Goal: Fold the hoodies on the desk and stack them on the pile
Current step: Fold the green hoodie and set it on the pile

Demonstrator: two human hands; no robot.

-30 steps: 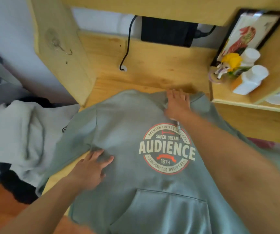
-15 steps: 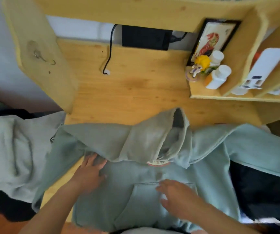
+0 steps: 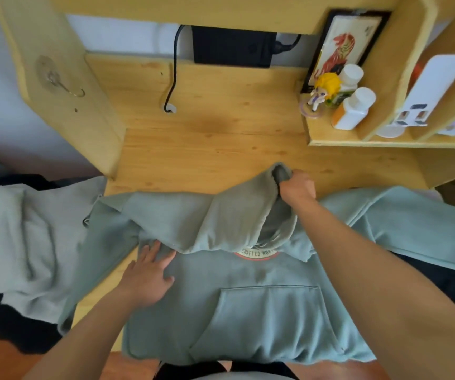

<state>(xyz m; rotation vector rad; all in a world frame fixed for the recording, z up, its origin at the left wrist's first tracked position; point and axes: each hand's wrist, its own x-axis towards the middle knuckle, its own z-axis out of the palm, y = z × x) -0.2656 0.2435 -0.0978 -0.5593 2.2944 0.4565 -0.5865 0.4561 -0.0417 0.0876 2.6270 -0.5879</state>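
The green hoodie (image 3: 248, 311) is pinned flat on the bench (image 3: 207, 149) by the left hand (image 3: 146, 281), fingers spread wide, so nothing slides. The hood (image 3: 237, 215) is gripped by the right hand (image 3: 297, 187), probably for folding down.

Hoodie (image 3: 248, 311) lies on the desk (image 3: 220, 138), shelf (image 3: 357, 138) behind right.

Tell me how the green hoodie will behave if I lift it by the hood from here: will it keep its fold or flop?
Likely floppy: the green hoodie drapes in soft creases where the right hand grips the hood. Both sleeves hang past the desk edges, so they would probably trail and pull. The left hand lies flat on the cloth; without it the body may slide.
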